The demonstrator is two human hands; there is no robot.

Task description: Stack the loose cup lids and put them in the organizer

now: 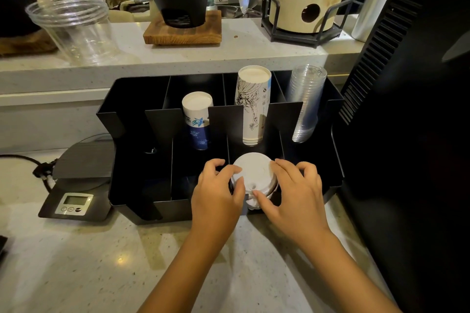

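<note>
Two hands close round a stack of white lids [253, 173], the left hand [218, 193] and right hand [296, 194] each gripping a side, holding it in a front compartment of the black organizer [132, 134] on the table [101, 262].

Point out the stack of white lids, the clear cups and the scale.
stack of white lids [254, 169], head view, top lid's flat face.
clear cups [306, 101], head view, mid-stack wall.
scale [76, 201], head view, its display.
</note>
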